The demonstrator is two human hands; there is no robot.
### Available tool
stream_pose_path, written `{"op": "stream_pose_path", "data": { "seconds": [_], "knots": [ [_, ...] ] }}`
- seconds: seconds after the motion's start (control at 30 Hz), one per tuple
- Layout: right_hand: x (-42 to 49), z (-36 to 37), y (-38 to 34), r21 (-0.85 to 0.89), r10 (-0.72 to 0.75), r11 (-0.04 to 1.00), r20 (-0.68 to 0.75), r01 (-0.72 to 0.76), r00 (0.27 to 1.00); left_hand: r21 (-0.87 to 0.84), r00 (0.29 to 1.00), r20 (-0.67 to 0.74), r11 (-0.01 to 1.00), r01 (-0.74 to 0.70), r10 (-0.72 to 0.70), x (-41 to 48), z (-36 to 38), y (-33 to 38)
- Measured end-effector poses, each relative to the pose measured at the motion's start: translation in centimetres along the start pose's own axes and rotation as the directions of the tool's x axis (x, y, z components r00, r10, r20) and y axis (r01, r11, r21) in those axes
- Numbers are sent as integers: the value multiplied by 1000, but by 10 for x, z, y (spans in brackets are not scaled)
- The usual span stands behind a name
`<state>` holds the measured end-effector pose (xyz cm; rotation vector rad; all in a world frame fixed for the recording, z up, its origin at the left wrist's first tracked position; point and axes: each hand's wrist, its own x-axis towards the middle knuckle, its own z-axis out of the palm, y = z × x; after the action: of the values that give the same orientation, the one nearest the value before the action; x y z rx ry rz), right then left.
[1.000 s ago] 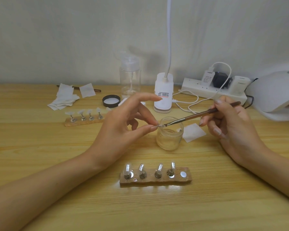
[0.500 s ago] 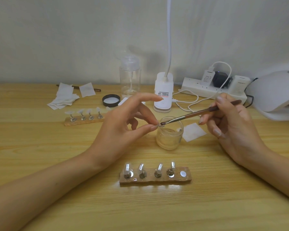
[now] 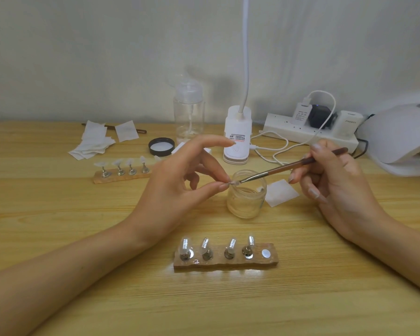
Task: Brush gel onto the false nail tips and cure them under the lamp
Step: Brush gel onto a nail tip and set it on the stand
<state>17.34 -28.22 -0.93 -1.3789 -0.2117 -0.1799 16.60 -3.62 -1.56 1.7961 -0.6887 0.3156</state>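
Observation:
My left hand (image 3: 180, 183) pinches a small clear nail tip (image 3: 232, 183) between thumb and middle finger, just over the rim of an open glass gel jar (image 3: 246, 198). My right hand (image 3: 335, 180) grips a brown-handled brush (image 3: 291, 167), and its metal end touches the held tip. In front of me lies a wooden holder (image 3: 226, 263) with several clear tips on metal stands and one bare magnet at its right end. A second wooden holder (image 3: 121, 177) with several tips sits further back on the left. The white curing lamp (image 3: 403, 139) stands at the far right.
Behind the jar stand a clear pump bottle (image 3: 189, 112), a white clip lamp base (image 3: 237, 135) and a power strip (image 3: 308, 132) with cables. A black jar lid (image 3: 161, 146), white wipes (image 3: 95, 141) and one square pad (image 3: 280, 192) lie on the wooden table (image 3: 58, 214).
The brush tip has made small moves against the nail tip held by my left hand. Both hands stay almost in the same place above the jar.

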Motion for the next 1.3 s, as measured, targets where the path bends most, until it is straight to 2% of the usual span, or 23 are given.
{"op": "stream_pose_path", "data": {
  "seconds": [0.2, 0.27, 0.43, 0.6, 0.8, 0.93, 1.07, 1.2, 1.3],
  "knots": [
    [-1, -1, -2, 72, -35, 997, 36, 32, 999, 3, 1000, -5, 1000, 6, -6, 0, 0, 1],
    [-1, 0, -1, 39, -31, 999, 53, 29, 998, -1, 1000, -8, 1000, 13, -13, 0, 0, 1],
    [1, -3, 0, 24, -2, 1000, -14, 3, 1000, 8, 999, -17, 1000, 29, -29, 0, 1, 2],
    [-1, -3, 0, 7, -55, 998, 58, 55, 997, -5, 998, -25, 999, 52, -52, 0, 2, 1],
    [2, -6, 2, 3, -51, 999, -32, 52, 998, -16, 998, -13, 998, 65, -65, -1, 2, -1],
    [1, -5, 0, 44, -108, 993, 19, 107, 994, -15, 997, -7, 997, 75, -75, 0, 2, -2],
    [0, -5, 1, -38, -125, 991, 41, 127, 991, -20, 996, 2, 996, 84, -84, 0, 2, -2],
    [1, -5, 1, -34, -137, 990, -15, 137, 990, -77, 992, 22, 989, 126, -125, 1, 3, -2],
    [0, -4, 0, -5, -157, 988, 24, 157, 987, -119, 985, 46, 979, 168, -164, 2, 2, -2]
  ]
}}
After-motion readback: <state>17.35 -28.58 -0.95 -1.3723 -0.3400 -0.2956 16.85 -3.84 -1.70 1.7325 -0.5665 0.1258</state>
